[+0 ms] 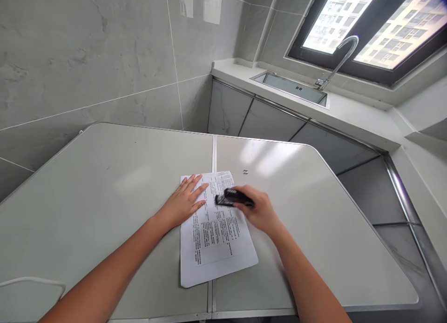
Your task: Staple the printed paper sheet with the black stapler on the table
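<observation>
Printed sheets of paper (216,255) lie on the table, stretching across its middle seam. My left hand (185,199) rests flat on their upper left part, fingers spread. In my right hand (257,206) is a black stapler (228,197), gripped round its body, with its front end pointing left over the printed text. The stapler is slightly blurred, and I cannot tell whether it touches the paper. A small strip of staples (245,171) lies on the table just beyond the sheets, to the right.
The pale folding table (104,183) has a metal seam (214,153) down its middle. A white cable (33,279) lies at the left front. Beyond the table are a tiled wall (87,48), a counter (356,120) with a sink (289,84), a tap (344,62) and a window.
</observation>
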Action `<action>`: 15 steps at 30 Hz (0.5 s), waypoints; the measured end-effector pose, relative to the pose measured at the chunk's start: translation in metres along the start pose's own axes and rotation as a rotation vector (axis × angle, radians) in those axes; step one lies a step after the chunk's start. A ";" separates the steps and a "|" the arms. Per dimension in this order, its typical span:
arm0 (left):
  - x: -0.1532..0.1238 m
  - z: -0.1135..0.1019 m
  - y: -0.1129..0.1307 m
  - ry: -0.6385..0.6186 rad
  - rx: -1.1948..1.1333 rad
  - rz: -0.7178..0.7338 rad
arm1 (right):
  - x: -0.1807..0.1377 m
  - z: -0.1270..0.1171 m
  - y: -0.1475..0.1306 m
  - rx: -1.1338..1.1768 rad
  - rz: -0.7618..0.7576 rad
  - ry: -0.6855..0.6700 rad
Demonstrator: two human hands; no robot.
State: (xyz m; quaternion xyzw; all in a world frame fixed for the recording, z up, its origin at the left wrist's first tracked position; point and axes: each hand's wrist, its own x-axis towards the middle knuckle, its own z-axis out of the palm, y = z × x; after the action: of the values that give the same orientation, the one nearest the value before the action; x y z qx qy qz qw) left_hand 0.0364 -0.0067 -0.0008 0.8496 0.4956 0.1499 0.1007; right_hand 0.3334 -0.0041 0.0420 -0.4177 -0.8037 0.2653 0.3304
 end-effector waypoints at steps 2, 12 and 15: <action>-0.001 0.000 -0.003 -0.046 -0.004 0.002 | 0.003 -0.018 0.017 -0.119 0.081 0.150; -0.003 -0.001 -0.009 -0.055 -0.048 0.007 | 0.000 -0.046 0.043 -0.019 0.056 -0.187; -0.004 -0.002 -0.009 -0.062 -0.054 0.016 | 0.001 -0.040 0.039 0.025 0.036 -0.231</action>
State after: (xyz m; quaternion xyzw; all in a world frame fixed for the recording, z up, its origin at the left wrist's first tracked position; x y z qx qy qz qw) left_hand 0.0269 -0.0058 -0.0021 0.8548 0.4810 0.1377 0.1379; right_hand 0.3824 0.0226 0.0409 -0.3947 -0.8254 0.3275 0.2360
